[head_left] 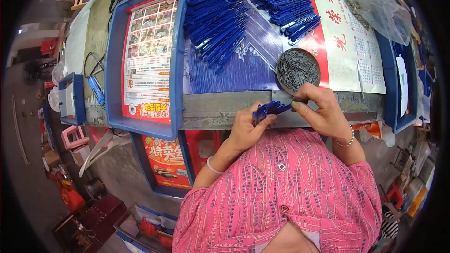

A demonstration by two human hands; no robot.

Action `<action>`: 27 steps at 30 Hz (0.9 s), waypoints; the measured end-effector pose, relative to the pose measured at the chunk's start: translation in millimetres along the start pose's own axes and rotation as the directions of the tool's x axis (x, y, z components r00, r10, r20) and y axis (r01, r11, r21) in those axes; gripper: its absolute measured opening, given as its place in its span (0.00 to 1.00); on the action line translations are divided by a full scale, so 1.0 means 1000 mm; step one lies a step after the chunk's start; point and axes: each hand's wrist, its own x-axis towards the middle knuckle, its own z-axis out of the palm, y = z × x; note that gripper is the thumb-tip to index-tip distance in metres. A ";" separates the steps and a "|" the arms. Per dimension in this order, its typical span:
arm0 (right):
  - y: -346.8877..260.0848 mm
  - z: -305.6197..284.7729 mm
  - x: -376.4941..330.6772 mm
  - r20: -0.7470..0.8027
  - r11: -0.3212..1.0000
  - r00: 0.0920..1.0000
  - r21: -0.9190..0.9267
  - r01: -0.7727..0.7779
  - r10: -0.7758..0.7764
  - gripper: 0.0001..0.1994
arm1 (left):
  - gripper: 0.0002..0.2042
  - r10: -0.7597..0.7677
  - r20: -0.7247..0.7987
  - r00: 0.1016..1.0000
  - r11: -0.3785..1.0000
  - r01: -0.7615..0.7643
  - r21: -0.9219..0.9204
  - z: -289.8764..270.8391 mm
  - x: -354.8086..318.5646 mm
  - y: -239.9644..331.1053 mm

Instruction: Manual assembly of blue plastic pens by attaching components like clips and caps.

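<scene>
My left hand (247,129) grips a small bundle of blue plastic pieces (268,109) at the near edge of the workbench (220,105). My right hand (321,110) pinches a thin dark metal pin against the end of that bundle. Just beyond my right hand sits a round dish of dark metal pins (297,69). Two heaps of blue plastic strips lie farther back, one heap (214,18) at the centre and another heap (287,4) to its right.
A blue tray (115,65) lined with a printed leaflet sits at the left of the bench. Another blue tray (407,84) stands at the right, with a clear plastic bag (379,11) behind it. A smaller blue tray (71,98) hangs lower left. Clutter covers the floor below.
</scene>
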 end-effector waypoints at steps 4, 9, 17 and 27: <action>0.000 0.006 -0.003 -0.036 0.999 0.999 0.049 -0.022 0.024 0.04 | 0.08 0.058 -0.048 0.997 0.998 -0.059 -0.036 0.004 -0.001 -0.003; 0.005 0.012 0.007 0.042 0.996 0.995 -0.007 0.091 -0.091 0.05 | 0.07 0.059 -0.093 0.994 0.992 -0.048 0.115 -0.002 -0.003 0.008; 0.033 0.013 0.086 0.130 0.947 0.982 0.275 -0.168 0.136 0.04 | 0.08 0.019 -0.682 0.731 0.975 -0.164 -0.149 -0.045 -0.004 0.007; 0.047 0.046 0.145 0.256 0.805 0.890 -0.384 0.451 -0.377 0.06 | 0.10 -0.081 -0.582 0.809 0.938 -0.136 -0.319 -0.045 -0.030 -0.011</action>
